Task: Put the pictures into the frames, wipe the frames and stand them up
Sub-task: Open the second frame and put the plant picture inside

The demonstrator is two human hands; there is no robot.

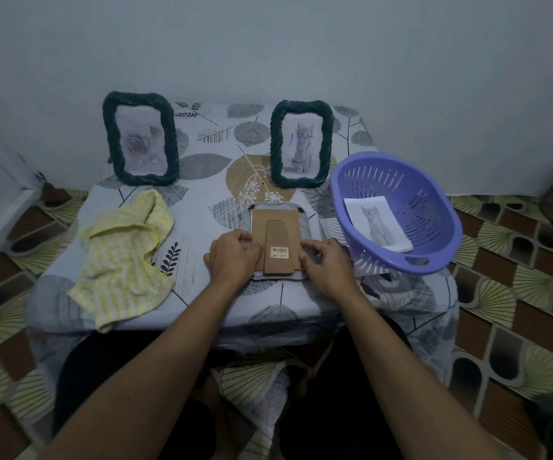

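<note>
This looks like a room in a home: a low desk (202, 190) draped in a leaf-print cloth stands against a plain painted wall (301, 44), on a floor (507, 293) covered in fan-and-brick patterned sheeting. A purple plastic basket (431, 207) and a yellow checked dishcloth (126, 250) on it are ordinary household things.

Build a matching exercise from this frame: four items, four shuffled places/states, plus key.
Items
1. yellow cloth
2. rose frame
3. cat print
4. cardboard-backed frame

Places/states
A. lying in the purple basket
B. standing upright, back left of the table
C. face down, held by the left hand and right hand
D. crumpled, left side of the table

Pairs: 1-D, 2-B, 3-A, 4-C
</note>
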